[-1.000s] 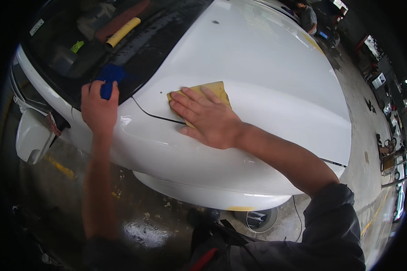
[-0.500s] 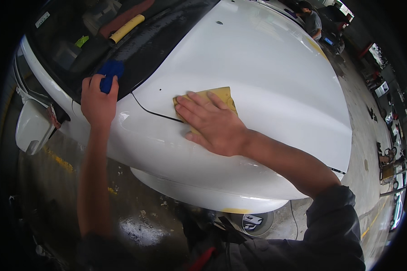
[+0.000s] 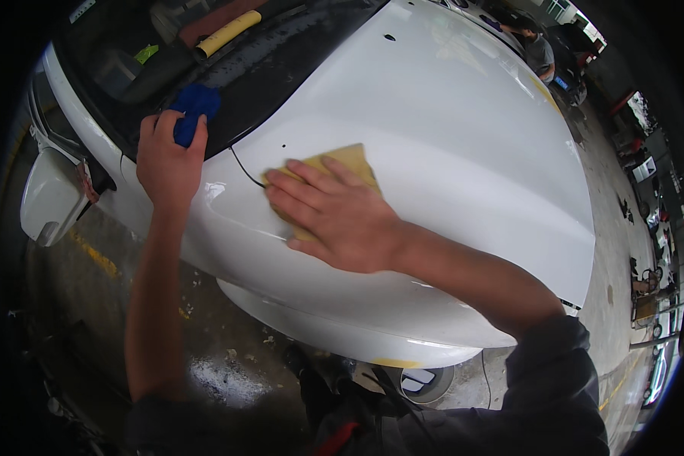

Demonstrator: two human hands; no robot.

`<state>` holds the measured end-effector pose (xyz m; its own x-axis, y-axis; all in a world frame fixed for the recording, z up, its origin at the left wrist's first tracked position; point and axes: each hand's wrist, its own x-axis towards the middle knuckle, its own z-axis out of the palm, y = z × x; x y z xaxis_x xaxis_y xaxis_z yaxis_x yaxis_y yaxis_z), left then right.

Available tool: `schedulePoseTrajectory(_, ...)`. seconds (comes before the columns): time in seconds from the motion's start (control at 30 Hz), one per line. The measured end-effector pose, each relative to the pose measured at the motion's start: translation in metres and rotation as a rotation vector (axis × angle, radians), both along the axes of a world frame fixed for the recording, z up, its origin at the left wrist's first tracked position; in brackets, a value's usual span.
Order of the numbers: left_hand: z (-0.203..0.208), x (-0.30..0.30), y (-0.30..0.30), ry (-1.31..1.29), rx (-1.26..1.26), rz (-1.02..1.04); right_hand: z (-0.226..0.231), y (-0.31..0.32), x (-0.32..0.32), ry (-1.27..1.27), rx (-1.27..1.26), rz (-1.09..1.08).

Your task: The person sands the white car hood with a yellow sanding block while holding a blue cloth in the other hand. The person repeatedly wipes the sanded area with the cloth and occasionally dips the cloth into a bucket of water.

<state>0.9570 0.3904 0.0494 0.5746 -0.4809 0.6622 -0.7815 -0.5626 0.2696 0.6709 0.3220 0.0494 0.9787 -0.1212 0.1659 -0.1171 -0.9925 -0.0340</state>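
My right hand (image 3: 342,220) holds a folded yellow cloth (image 3: 351,158) down against a white car body, its fingers spread flat on top. The cloth lies across the seam between the hood (image 3: 433,144) and the fender (image 3: 243,228); its underside and the surface beneath are hidden. Up at the lower corner of the dark windshield (image 3: 281,57), my left hand (image 3: 171,163) is closed on a lumpy dark blue wad (image 3: 192,110), which may be a cloth or a sponge.
A white side mirror (image 3: 53,197) juts out at the left. Below the bumper stands a round bucket (image 3: 433,386) on the wet concrete floor, with a cable (image 3: 486,372) beside it. At the far right, another person (image 3: 539,53) leans by a vehicle.
My right hand and the yellow cloth have slid left and slightly down across the panel. My left hand keeps its grip on the blue wad near the windshield corner. The view has shifted a little.
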Motion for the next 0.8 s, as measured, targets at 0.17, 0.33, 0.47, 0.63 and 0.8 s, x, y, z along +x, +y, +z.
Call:
schedulePoseTrajectory(0.17,-0.001,0.015,0.008,-0.037,-0.006,-0.003,0.01,0.003,-0.088,0.105,0.045,-0.199)
schedulePoseTrajectory(0.33,-0.003,0.008,0.009,-0.013,-0.016,0.002,0.002,0.0,-0.179,0.104,0.132,-0.545)
schedulePoseTrajectory(0.47,-0.009,0.011,0.006,-0.03,-0.089,-0.055,0.005,-0.035,-0.03,0.028,-0.068,-0.248)
schedulePoseTrajectory(0.63,-0.007,0.011,0.004,-0.062,-0.079,-0.061,0.009,-0.046,-0.012,0.052,0.093,-0.174)
schedulePoseTrajectory(0.8,-0.009,0.016,0.015,-0.031,-0.075,-0.047,0.007,-0.032,-0.16,0.113,0.132,-0.533)
